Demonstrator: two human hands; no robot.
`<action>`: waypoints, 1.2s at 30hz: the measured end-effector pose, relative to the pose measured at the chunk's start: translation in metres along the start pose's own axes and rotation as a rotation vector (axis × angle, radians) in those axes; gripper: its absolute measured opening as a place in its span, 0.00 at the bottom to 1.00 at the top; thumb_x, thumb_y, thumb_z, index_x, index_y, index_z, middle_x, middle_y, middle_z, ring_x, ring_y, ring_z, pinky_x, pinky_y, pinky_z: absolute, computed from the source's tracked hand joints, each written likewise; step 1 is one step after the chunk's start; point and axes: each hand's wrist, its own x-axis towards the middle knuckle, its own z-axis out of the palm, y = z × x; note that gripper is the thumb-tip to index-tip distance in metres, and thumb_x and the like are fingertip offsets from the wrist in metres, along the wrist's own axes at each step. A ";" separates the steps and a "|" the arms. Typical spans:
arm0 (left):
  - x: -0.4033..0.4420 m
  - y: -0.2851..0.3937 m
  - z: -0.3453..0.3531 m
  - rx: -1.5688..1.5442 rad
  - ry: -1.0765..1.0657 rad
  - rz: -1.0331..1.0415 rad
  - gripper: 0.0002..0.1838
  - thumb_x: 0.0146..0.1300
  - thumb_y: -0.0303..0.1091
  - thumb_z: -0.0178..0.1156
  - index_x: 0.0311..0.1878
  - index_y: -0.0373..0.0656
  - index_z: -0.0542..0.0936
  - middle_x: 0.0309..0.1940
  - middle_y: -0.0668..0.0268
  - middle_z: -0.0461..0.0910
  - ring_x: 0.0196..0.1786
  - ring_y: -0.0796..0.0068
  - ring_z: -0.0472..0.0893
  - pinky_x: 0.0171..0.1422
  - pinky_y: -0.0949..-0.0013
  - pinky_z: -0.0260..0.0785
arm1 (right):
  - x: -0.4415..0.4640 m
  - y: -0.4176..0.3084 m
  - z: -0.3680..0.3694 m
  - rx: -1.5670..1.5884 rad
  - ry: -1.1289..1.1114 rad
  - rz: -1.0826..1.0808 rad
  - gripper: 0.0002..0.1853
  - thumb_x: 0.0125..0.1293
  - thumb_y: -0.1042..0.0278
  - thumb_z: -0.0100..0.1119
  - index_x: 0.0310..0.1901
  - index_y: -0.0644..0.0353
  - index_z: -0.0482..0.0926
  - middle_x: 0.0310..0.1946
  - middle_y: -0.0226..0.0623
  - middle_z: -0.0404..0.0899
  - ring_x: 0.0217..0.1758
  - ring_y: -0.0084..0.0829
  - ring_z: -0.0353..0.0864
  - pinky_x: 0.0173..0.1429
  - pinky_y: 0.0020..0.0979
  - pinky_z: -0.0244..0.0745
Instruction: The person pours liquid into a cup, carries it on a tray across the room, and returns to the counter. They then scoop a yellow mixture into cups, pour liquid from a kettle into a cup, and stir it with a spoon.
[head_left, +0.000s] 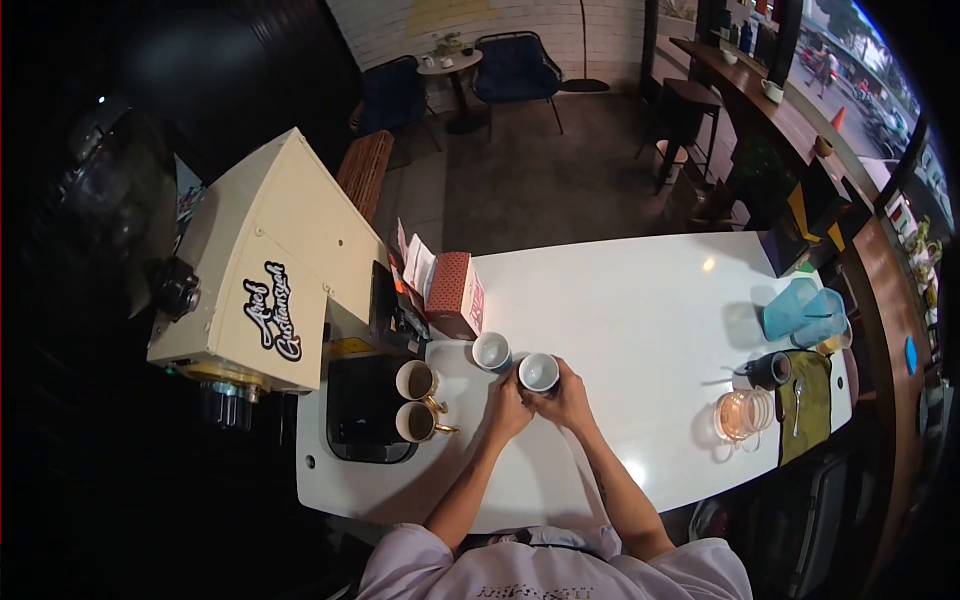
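Both of my hands are wrapped round one small cup (pixel 539 373) with a white inside, near the middle of the white table. My left hand (pixel 512 408) is closed on its left side, and my right hand (pixel 567 398) is closed on its right side. Just to the left and a little farther away stands a second cup (pixel 491 351), upright, with a pale inside. Two mugs (pixel 415 380) with gold handles and dark insides stand on a black tray (pixel 372 451) to the left.
A cream machine (pixel 265 270) rises at the left, beside a red patterned box (pixel 450 294). On the right of the white table (pixel 640 320) are blue cups (pixel 790 309), a dark cup (pixel 769 370), glassware (pixel 741 414), and a spoon (pixel 797 405) on a green cloth (pixel 815 395).
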 end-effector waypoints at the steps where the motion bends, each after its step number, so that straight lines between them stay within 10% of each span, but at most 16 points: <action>1: 0.003 -0.005 0.003 0.003 0.027 0.033 0.31 0.49 0.18 0.64 0.61 0.34 0.74 0.48 0.45 0.82 0.51 0.43 0.83 0.53 0.55 0.78 | 0.004 0.001 0.000 -0.025 0.003 -0.014 0.33 0.48 0.67 0.79 0.56 0.66 0.77 0.42 0.46 0.87 0.46 0.37 0.89 0.50 0.35 0.84; 24: -0.009 0.008 0.012 -0.047 0.238 0.034 0.31 0.58 0.22 0.67 0.64 0.23 0.70 0.46 0.38 0.83 0.52 0.43 0.85 0.53 0.55 0.79 | 0.042 0.002 0.009 0.029 0.035 0.087 0.34 0.49 0.66 0.77 0.58 0.65 0.75 0.48 0.49 0.86 0.54 0.44 0.87 0.57 0.40 0.81; 28: -0.026 -0.002 0.013 -0.195 0.160 -0.039 0.30 0.64 0.24 0.64 0.69 0.27 0.67 0.59 0.41 0.78 0.63 0.49 0.80 0.63 0.58 0.75 | 0.040 0.000 0.011 0.076 0.038 0.117 0.35 0.49 0.67 0.78 0.59 0.68 0.74 0.48 0.50 0.86 0.54 0.44 0.86 0.57 0.40 0.81; 34: -0.072 0.017 -0.025 -0.512 0.106 -0.166 0.24 0.73 0.25 0.57 0.70 0.31 0.67 0.64 0.50 0.75 0.67 0.60 0.77 0.69 0.63 0.71 | 0.011 0.030 0.021 -0.169 0.210 -0.009 0.34 0.52 0.65 0.78 0.59 0.67 0.73 0.55 0.50 0.78 0.45 0.48 0.86 0.50 0.41 0.81; 36: -0.087 0.038 -0.054 -0.615 0.052 -0.249 0.23 0.74 0.26 0.55 0.69 0.29 0.67 0.64 0.52 0.76 0.68 0.63 0.77 0.70 0.64 0.70 | -0.002 0.029 0.025 -0.253 0.275 0.050 0.26 0.56 0.70 0.76 0.55 0.68 0.76 0.45 0.42 0.82 0.29 0.26 0.82 0.33 0.29 0.79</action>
